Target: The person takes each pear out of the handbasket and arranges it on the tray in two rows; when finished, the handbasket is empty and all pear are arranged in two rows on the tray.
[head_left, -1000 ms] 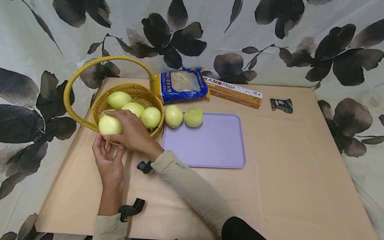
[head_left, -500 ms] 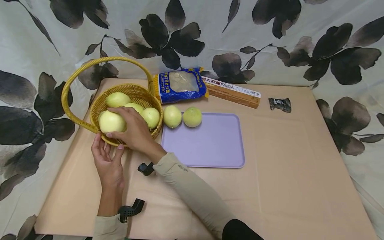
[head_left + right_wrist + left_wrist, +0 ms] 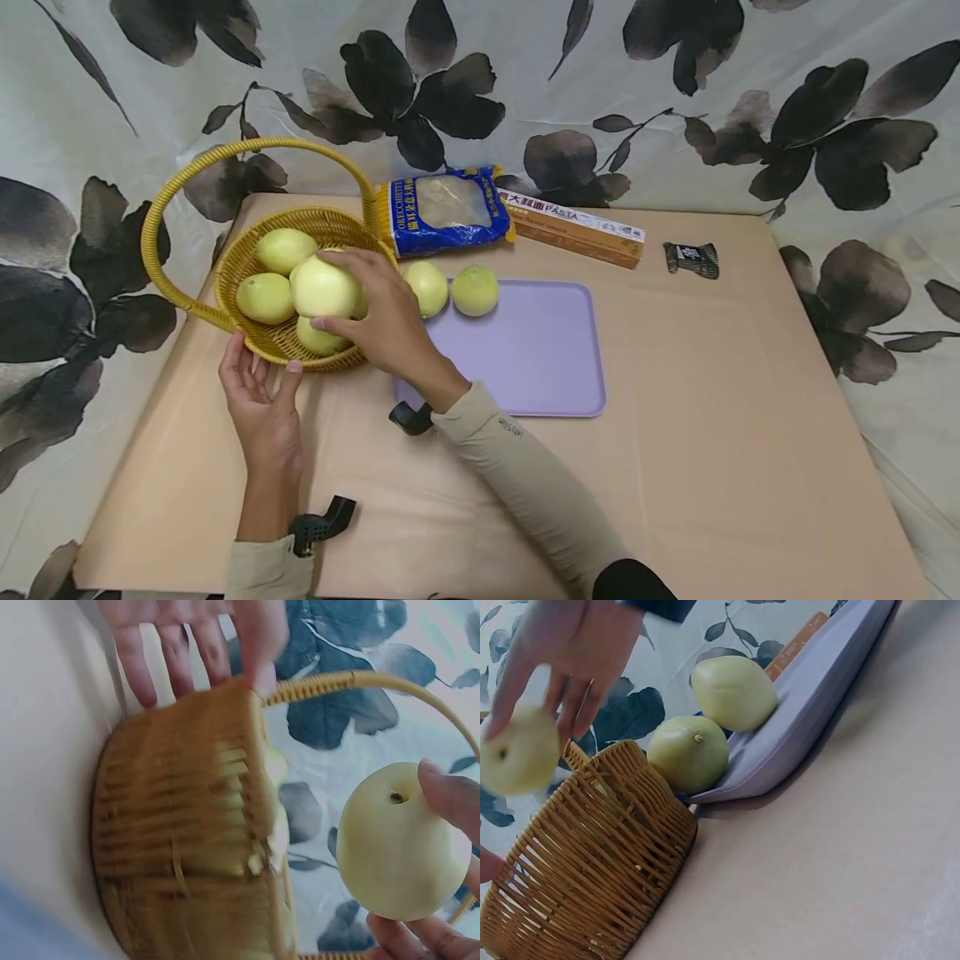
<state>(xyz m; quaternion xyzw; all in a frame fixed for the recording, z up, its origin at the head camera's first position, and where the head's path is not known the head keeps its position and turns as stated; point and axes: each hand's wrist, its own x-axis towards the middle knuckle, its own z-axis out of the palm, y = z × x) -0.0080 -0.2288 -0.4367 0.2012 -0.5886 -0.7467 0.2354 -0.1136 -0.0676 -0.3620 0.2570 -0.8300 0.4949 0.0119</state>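
My right hand (image 3: 382,312) holds a pale yellow-green, apple-shaped fruit (image 3: 325,287) above the yellow wicker basket (image 3: 281,340). In the right wrist view, thumb and fingertips pinch that fruit (image 3: 401,847) beyond the basket's rim, with a small dark hollow in its end. My left hand (image 3: 266,425) touches the near side of the basket, its fingers fairly straight and thumb by the rim. Inside the basket lie similar fruits (image 3: 266,298), some partly hidden by the right hand. Two more, a left fruit (image 3: 426,288) and a right fruit (image 3: 475,291), sit at the lilac tray's (image 3: 525,375) far left.
Behind the tray lie a blue pasta bag (image 3: 450,212) and a long brown-and-white pasta box (image 3: 573,229). A small black wrapped packet (image 3: 692,260) is farther right. The basket's tall arched handle (image 3: 150,237) rises at its left. A floral cloth (image 3: 420,100) hangs behind the table.
My right hand has lifted the held fruit from the basket's near left and moved right with it, uncovering another fruit beneath. My left hand stays at the basket's side.
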